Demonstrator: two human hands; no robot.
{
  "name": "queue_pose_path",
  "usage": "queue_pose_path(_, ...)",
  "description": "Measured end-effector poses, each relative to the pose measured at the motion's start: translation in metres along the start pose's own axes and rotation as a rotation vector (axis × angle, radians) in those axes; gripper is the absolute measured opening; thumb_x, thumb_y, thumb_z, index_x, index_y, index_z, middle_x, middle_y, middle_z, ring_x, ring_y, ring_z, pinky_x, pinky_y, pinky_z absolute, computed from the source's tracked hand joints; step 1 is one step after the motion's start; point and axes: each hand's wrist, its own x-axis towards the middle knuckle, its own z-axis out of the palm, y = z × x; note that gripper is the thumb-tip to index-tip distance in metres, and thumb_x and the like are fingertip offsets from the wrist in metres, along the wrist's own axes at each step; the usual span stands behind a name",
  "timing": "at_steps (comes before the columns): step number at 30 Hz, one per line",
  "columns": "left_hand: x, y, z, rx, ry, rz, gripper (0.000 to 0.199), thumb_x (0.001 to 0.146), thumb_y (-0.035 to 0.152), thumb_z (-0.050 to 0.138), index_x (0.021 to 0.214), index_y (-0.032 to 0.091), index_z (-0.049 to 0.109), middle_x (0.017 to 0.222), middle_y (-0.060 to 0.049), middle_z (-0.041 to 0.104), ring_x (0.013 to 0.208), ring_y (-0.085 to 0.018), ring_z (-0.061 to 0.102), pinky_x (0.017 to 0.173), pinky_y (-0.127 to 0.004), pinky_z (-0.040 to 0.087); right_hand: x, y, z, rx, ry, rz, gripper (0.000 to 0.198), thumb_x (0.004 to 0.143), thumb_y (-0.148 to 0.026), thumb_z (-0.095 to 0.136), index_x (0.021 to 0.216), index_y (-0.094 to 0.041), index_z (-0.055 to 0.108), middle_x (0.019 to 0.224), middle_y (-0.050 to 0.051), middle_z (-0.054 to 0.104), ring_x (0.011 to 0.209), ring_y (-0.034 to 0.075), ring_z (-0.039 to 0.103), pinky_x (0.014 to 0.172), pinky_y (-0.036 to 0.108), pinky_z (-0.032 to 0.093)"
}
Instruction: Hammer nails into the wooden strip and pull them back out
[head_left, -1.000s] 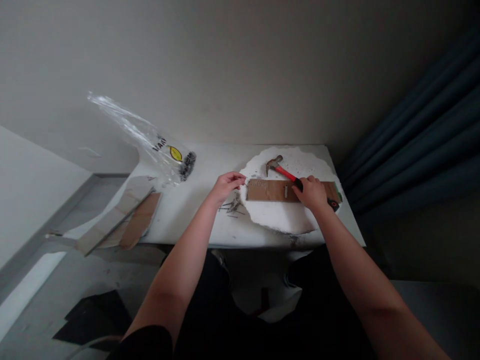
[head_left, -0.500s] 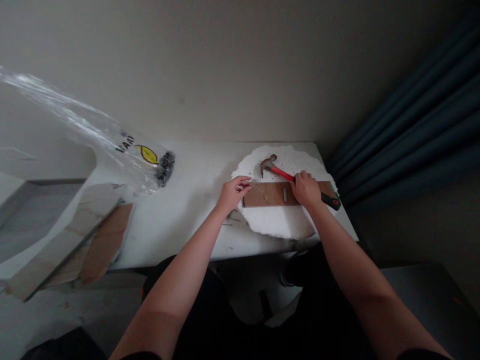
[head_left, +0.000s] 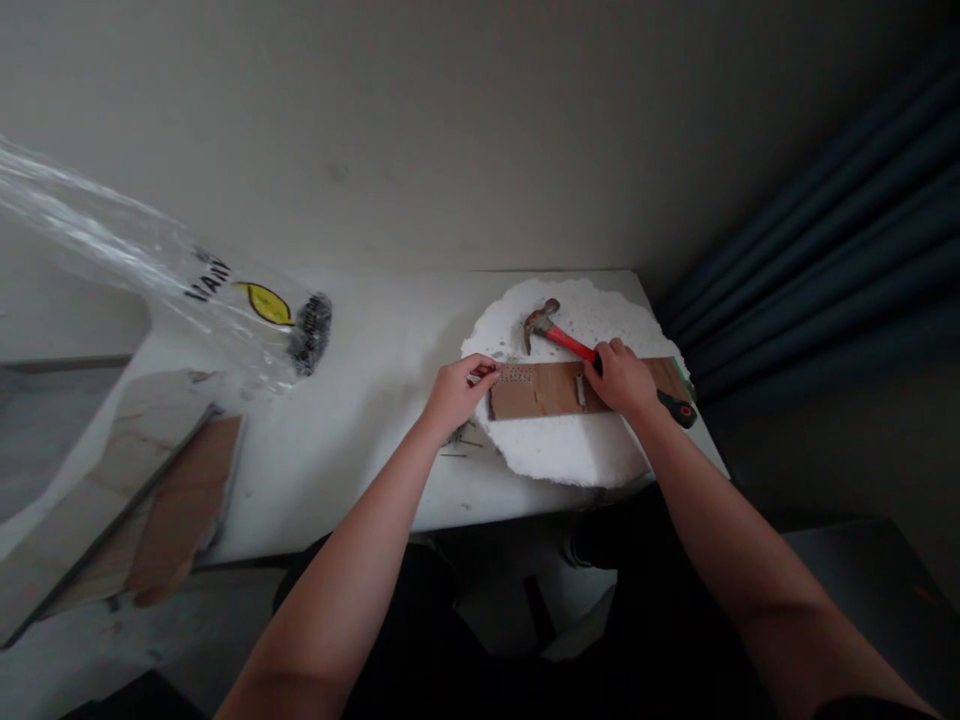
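Observation:
A brown wooden board (head_left: 555,390) lies across a rough-edged white slab (head_left: 570,455). Rows of small dark dots mark the board's left end. There my left hand (head_left: 459,390) is closed in a pinch; whatever is between thumb and fingers is too small to make out. My right hand (head_left: 628,382) is wrapped round the handle of a claw hammer (head_left: 570,344), red near the head and dark at the butt. The rusty head rests over the slab behind the board. A short light metal piece (head_left: 580,391) sits on the board beside my right hand.
Several nails (head_left: 465,440) lie on the white table (head_left: 360,430) left of the slab. Clear plastic wrapping (head_left: 232,300) with printing stands at the left. Broken board pieces (head_left: 187,500) overhang the table's front left. A dark curtain (head_left: 832,230) hangs at the right.
My left fingertips have come together at the board's left end. My right hand keeps its hold on the hammer, which has barely moved. The view has shifted slightly.

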Motion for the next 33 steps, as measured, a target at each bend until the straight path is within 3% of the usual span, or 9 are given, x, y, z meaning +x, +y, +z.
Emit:
queue_pose_path(12,0.0020,0.0007,0.0031,-0.022,-0.060,0.009,0.014,0.084,0.027,0.065,0.095,0.020,0.070,0.089,-0.005,0.074,0.083,-0.019,0.067,0.074,-0.030,0.054,-0.0009,-0.0013,-0.0025,-0.001,-0.013,-0.009,0.037,0.103,-0.039,0.037,0.114,-0.014,0.061,0.115,0.018,0.060,0.101,0.030,0.058,0.075,0.036,0.043)
queue_pose_path(19,0.0055,0.0044,-0.0005,-0.019,0.019,0.043,0.017,0.085,0.030,0.064,0.096,0.018,0.068,0.091,-0.005,0.073,0.083,-0.017,0.066,0.071,-0.028,0.050,-0.0005,-0.0016,-0.0030,-0.025,-0.016,-0.008,0.035,0.103,-0.039,0.039,0.114,-0.014,0.060,0.115,0.017,0.060,0.101,0.029,0.058,0.073,0.035,0.043)
queue_pose_path(22,0.0060,0.0041,-0.0018,0.003,-0.013,0.041,0.016,0.084,0.031,0.064,0.095,0.018,0.068,0.088,-0.004,0.072,0.082,-0.017,0.065,0.070,-0.028,0.050,-0.0005,-0.0018,-0.0038,-0.029,-0.032,-0.004,0.034,0.102,-0.039,0.039,0.115,-0.014,0.059,0.116,0.017,0.059,0.102,0.029,0.058,0.075,0.035,0.044)
queue_pose_path(33,0.0031,0.0032,-0.0025,0.085,-0.054,0.038,0.011,0.086,0.026,0.063,0.094,0.020,0.067,0.089,-0.004,0.073,0.084,-0.018,0.067,0.081,-0.032,0.054,-0.0011,-0.0020,-0.0061,-0.024,-0.041,-0.014,0.035,0.103,-0.039,0.038,0.117,-0.014,0.058,0.118,0.018,0.059,0.104,0.029,0.057,0.078,0.036,0.045)
